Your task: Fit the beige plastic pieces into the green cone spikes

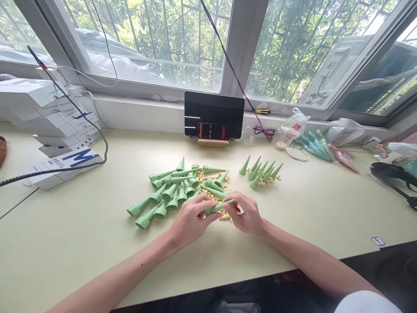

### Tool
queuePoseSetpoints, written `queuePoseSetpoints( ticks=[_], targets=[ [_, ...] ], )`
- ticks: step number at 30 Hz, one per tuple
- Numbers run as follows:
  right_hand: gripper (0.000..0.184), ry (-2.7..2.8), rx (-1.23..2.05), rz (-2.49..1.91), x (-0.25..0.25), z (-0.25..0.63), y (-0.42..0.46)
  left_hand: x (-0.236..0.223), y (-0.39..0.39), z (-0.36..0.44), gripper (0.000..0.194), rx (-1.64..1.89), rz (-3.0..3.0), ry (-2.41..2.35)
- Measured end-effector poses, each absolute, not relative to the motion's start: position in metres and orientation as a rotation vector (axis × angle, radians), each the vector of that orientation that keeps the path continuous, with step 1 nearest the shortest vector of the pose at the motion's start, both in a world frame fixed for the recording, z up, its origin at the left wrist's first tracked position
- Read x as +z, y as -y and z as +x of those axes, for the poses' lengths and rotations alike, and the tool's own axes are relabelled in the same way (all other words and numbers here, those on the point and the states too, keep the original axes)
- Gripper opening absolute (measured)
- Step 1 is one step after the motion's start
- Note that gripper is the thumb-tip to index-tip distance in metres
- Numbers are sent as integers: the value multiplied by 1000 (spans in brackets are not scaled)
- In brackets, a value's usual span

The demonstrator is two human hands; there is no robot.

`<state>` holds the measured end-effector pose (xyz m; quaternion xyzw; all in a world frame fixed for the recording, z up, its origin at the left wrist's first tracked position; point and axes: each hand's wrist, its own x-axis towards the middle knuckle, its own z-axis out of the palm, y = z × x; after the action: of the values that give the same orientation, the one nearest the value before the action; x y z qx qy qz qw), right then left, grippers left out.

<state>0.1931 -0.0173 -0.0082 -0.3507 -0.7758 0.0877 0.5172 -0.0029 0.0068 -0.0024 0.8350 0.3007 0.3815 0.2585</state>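
Note:
Above the middle of the table, a green cone-shaped plastic spike (215, 208) lies tilted between my hands, its narrow tip pointing right. My left hand (190, 219) is closed on its wide end. My right hand (246, 214) pinches at the slimmer part; whether a small piece is also between those fingers is hidden. Just beyond my hands lies a pile of small cream-yellow fittings (211, 196), partly covered. A heap of green spikes (169, 191) with open ribbed ends spreads to the left. Further right, several green spikes (260, 171) stand grouped, with yellow fittings showing at their sides.
A phone showing a timer (213, 131) leans on a dark tablet (215, 108) at the back. White boxes (61, 117) are stacked at left, with a black cable (104, 145) across them. Plastic bags (291, 130) and bundled wires (265, 131) lie along the windowsill side.

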Motion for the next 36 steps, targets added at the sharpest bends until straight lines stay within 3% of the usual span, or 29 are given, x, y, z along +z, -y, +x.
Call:
queuePoseSetpoints(
  ticks=[11,17,23,36],
  targets=[
    [7,1779,162,-849,-10,196,16,-1,-4,-2,10,1117,2190,-802],
    [12,1709,-37,-1087,21,218,2,1,-3,-2,13,1094,2198,-744],
    [19,1729,105,-1470,46,250,-22,-7,-3,-2,16,959,2203,-719],
    [16,1867,188,-1787,49,265,-44,-6,-2,-2,23,898,2175,-874]
  ],
)
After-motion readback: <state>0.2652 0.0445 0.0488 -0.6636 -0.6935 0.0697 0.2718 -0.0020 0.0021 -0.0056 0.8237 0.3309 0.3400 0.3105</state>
